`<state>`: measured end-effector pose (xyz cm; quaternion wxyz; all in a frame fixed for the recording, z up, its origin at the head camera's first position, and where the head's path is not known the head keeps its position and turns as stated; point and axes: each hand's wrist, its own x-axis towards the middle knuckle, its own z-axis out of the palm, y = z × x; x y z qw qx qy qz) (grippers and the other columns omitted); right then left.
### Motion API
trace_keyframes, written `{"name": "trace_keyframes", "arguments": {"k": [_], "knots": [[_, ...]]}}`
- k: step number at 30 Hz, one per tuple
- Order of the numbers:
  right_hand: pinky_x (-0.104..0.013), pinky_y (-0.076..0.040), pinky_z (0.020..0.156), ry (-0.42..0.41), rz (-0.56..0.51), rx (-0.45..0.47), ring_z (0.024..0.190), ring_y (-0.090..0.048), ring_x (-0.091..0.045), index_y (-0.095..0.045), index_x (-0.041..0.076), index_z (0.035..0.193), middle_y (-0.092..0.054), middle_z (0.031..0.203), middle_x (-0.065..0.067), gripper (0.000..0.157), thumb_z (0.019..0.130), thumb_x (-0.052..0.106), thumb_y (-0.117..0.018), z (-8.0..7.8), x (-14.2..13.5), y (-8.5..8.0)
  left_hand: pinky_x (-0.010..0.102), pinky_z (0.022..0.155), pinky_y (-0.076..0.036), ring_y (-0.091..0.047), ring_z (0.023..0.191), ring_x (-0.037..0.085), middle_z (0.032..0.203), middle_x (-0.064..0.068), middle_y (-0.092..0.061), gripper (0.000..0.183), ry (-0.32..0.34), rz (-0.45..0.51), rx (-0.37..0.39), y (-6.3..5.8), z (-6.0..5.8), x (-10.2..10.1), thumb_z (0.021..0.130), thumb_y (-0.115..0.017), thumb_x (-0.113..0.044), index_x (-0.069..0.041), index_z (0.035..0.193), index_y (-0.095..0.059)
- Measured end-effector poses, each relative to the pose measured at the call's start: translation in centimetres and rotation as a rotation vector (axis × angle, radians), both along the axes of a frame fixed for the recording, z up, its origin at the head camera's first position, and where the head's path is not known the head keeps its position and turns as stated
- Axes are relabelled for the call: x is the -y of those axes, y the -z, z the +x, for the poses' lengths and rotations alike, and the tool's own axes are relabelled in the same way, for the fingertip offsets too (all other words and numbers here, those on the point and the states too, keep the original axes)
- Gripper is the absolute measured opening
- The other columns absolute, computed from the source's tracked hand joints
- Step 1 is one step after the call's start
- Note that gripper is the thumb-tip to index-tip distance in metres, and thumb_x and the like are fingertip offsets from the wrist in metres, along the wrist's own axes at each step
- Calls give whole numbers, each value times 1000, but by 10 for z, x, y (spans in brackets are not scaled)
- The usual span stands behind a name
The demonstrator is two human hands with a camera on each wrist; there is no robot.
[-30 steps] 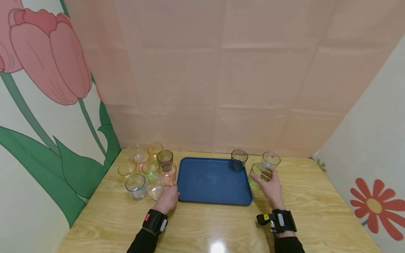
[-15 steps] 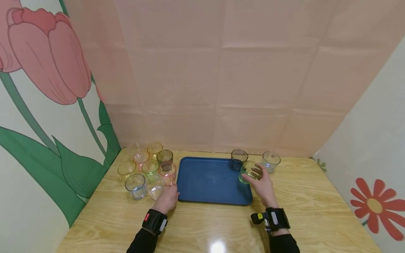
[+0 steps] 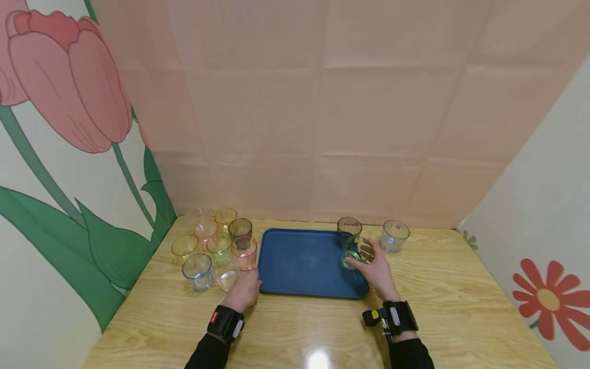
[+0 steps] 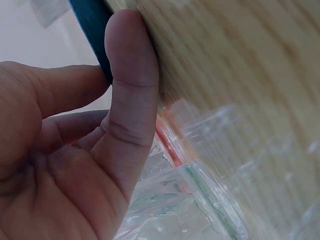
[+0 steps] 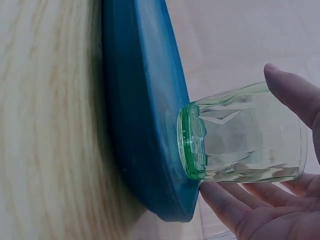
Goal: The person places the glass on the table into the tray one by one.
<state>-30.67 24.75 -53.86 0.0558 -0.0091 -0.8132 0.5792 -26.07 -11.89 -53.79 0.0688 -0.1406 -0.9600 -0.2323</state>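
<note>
Thumb and fingers of my right hand [image 3: 379,270] are curled round a see-through green glass [image 3: 351,255], upright over the right side of the blue tray [image 3: 299,264]. In the right wrist view the green glass [image 5: 245,137] has its base right at the rim of the tray [image 5: 137,115]. Behind it, a dark grey glass [image 3: 348,225] stands on the tray's back right corner. My left hand [image 3: 243,289] pinches the tray's front left corner; in the left wrist view its thumb and a finger [image 4: 131,65] meet at the tray's edge [image 4: 90,30].
Left of the tray, several tinted glasses stand close together, among them a pink glass [image 3: 244,253], a clear glass [image 3: 227,274] and a blue-rimmed glass [image 3: 198,274]. Another clear glass [image 3: 394,238] stands on the wooden table [image 3: 461,302] right of the tray.
My right hand has carried the green glass leftward from beside the clear glass to over the tray's right side. My left hand has stayed at the tray's corner.
</note>
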Motion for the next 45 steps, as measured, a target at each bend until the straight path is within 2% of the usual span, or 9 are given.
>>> {"name": "trace_keyframes", "arguments": {"k": [7, 13, 25, 37, 45], "knots": [[-57, -34, 114, 21, 23, 0, 142, -38, -45, -26, 5, 158, -37, 156, -28, 93, 87, 25, -83, -5, -1, 5, 45, 70, -55, -66, 77, 32, 74, 10, -60, 11, -6, -11, -1, 0, -1, -1, 91, -70, 0, 1, 85, -61], [-57, -35, 114, 29, 53, 20, 143, -36, -45, -25, 4, 159, -33, 158, -28, 95, 87, 25, -83, -8, 0, 6, 45, 71, -55, -66, 78, 31, 75, 10, -60, 10, -6, 1, 14, 1, 0, -1, 91, -69, 0, 2, 86, -61], [-58, -36, 113, 82, 80, 54, 141, -37, -46, -25, 6, 158, -36, 156, -28, 91, 88, 23, -81, -7, 8, 2, 44, 67, -54, -65, 74, 28, 74, 9, -59, 9, 10, 38, 41, 0, 1, -1, 92, -67, 2, 3, 88, -60], [-58, -35, 113, 87, 110, 34, 140, -38, -48, -24, 5, 158, -36, 155, -30, 92, 88, 23, -82, -10, 8, 8, 43, 67, -54, -65, 74, 28, 73, 8, -59, 9, 7, 31, 25, 0, 1, 0, 92, -68, 2, 2, 87, -60], [-59, -37, 111, 82, 92, 48, 139, -38, -50, -23, 5, 159, -34, 155, -31, 93, 88, 19, -82, -9, 8, 7, 42, 65, -53, -64, 72, 27, 72, 7, -57, 10, 15, 35, 29, 0, 1, 1, 92, -67, 2, 2, 86, -59]]}}
